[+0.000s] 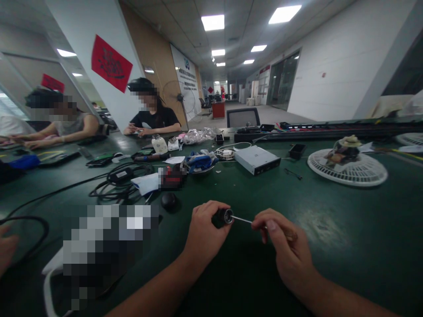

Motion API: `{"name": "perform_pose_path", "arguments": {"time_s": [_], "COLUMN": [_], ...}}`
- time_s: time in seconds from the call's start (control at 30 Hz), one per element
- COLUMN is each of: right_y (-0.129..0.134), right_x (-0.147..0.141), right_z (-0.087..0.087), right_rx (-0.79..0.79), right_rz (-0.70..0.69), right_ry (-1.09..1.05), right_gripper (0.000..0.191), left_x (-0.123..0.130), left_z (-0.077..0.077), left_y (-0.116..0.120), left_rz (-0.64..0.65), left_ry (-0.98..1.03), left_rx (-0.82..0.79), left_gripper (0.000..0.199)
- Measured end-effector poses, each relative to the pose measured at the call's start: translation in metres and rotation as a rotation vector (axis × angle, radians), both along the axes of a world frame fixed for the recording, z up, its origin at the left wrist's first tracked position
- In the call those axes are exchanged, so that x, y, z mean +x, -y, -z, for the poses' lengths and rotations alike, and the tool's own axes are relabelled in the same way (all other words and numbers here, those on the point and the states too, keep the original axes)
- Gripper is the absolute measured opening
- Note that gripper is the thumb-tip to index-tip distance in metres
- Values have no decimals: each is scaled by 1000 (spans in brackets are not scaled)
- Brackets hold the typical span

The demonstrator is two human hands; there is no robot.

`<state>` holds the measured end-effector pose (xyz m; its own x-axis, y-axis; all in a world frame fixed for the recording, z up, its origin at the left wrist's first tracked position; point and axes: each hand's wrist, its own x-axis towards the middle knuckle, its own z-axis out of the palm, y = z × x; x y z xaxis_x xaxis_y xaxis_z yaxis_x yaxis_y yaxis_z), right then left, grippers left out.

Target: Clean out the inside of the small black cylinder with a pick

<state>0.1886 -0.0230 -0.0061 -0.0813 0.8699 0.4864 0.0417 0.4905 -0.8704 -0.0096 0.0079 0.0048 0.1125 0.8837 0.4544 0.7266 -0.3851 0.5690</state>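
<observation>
Between thumb and fingers, my left hand (208, 224) grips a small dark cylindrical part (227, 215) with a metallic ring at its open end, which faces right. My right hand (284, 237) is closed around the handle of a screwdriver (243, 219). Its thin metal shaft points left, and the tip meets the open end of the cylinder; how deep it sits I cannot tell. Fingers cover most of the handle, though a brownish end shows. Both hands are above the dark green table (251, 281).
A black mouse (169, 200) lies left of my hands. Beyond are a grey disc drive (257, 159), a blue cloth bundle (201, 161), coiled black cables (122, 176) and a white fan grille (346, 169). Another person's hand (7, 246) is at the left edge; two people sit across.
</observation>
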Motion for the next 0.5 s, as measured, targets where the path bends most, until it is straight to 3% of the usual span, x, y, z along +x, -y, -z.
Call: {"name": "perform_pose_path", "arguments": {"time_s": [0.1,0.5], "right_y": [2,-1], "right_x": [-1,-4], "right_z": [-2,-6], "right_rx": [18,-71], "right_rz": [-56,3], "right_ry": [42,141], "right_gripper": [30,31], "left_x": [0,0], "left_z": [0,1], "left_y": [0,1], "left_rz": [29,25], "left_ry": [10,22], "left_rx": [19,34], "left_gripper": [27,24]}}
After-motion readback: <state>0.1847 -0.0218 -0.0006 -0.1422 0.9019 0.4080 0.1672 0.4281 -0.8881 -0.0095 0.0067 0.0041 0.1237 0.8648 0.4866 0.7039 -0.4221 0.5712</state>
